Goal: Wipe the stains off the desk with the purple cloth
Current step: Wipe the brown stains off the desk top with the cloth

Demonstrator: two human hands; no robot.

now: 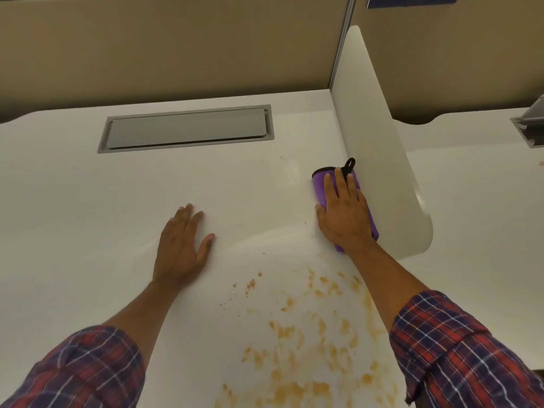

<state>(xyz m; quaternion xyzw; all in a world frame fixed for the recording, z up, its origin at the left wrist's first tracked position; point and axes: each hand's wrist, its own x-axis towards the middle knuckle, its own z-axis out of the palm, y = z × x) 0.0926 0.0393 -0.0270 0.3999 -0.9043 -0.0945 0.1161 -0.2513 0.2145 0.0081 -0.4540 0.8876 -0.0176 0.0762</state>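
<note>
A: Where is the folded purple cloth with black trim [319, 187] lying?

B: It is lying flat on the white smooth desk [88, 201], right of the frame centre, just beside the white curved divider panel [379, 160]. The right hand [343, 214] is pressing on it with the palm down and the fingers spread flat; it is not gripping the cloth, only covering it.

A: And the other hand?

B: The left hand [182, 245] is resting open and flat on the bare desk, left of centre, holding nothing.

A: Where is free room for moving?

B: The left half of the desk is lying open. The divider is closing the right side, and the grey rectangular metal cover [185, 131] is sitting flush in the upper middle, near the beige back wall [176, 45].

A: Where are the stains?

B: The orange-brown smeared stains [309, 348] are spreading over the lower centre, well apart from the cloth, and the bottom frame edge is cutting them off.

A: What is hard to see?

B: The hand is hiding most of the cloth. The blue sign [412, 0] at the top right is cut off, so I cannot read it.
</note>
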